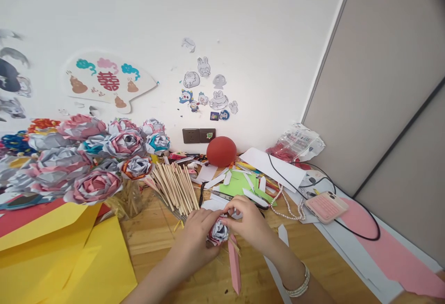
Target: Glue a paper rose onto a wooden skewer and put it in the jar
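Observation:
A small paper flower (pixel 219 231) in white, grey and pink sits between my hands, low over the table. Wrapped round its left side is my left hand (pixel 199 233), fingers closed. My right hand (pixel 246 217) pinches the flower's upper right edge with thumb and fingers, which partly hide the petals. Just below the flower lies a folded pink paper strip (pixel 234 267) with a pointed end. A bundle of wooden sticks (pixel 175 188) stands behind my left hand. Scissors (pixel 225 196) lie behind my right hand, partly hidden by paper.
Several finished paper flowers (pixel 97 186) crowd the left, above yellow paper sheets (pixel 100 267). Behind are green paper (pixel 238 183) and a red ball-like object (pixel 221 151). At right lie a bead string (pixel 287 211), a pink-cased phone (pixel 327 206), a black cable (pixel 373 238) and pink paper (pixel 382 257).

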Available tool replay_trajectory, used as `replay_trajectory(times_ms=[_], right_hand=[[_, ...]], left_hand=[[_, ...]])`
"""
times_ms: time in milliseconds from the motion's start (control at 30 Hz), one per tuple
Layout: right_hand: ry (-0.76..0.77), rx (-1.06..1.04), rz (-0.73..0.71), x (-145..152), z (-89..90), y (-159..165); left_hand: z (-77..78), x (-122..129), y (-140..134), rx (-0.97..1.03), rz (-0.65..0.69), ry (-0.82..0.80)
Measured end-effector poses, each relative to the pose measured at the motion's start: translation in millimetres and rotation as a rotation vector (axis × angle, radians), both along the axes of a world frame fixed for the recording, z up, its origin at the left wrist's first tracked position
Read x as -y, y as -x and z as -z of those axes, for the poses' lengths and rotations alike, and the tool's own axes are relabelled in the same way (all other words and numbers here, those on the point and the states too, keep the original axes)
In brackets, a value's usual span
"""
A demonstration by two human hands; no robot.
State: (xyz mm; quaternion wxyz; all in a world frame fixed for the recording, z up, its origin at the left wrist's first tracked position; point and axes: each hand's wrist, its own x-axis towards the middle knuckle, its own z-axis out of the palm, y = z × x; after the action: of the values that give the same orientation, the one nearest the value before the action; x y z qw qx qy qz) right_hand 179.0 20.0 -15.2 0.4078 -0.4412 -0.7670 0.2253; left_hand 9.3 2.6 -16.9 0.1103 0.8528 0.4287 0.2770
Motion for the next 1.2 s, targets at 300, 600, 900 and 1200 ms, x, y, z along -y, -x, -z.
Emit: replay_trajectory(times_ms=[300,600,900,1200], right_hand=[[0.066,-0.214,0.018,-5.5,4.2,0.8],[-0.521,0.072,-0.024,0.6,3.4,0.9],[-0.890,0.355,0.097,3.9,10.7,3.1],[-0.853,0.387,0.110,5.1,5.1,7.2]], left_hand=[[2.6,-1.0,1.4,0.122,-0.036,0.044],[2.3,-2.8,5.1,0.089,-0.075,-0.059],[3.7,-1.6,5.0,0.002,-0.083,-0.167],[4.1,-2.4,3.8,-0.046,-0.119,-0.243]])
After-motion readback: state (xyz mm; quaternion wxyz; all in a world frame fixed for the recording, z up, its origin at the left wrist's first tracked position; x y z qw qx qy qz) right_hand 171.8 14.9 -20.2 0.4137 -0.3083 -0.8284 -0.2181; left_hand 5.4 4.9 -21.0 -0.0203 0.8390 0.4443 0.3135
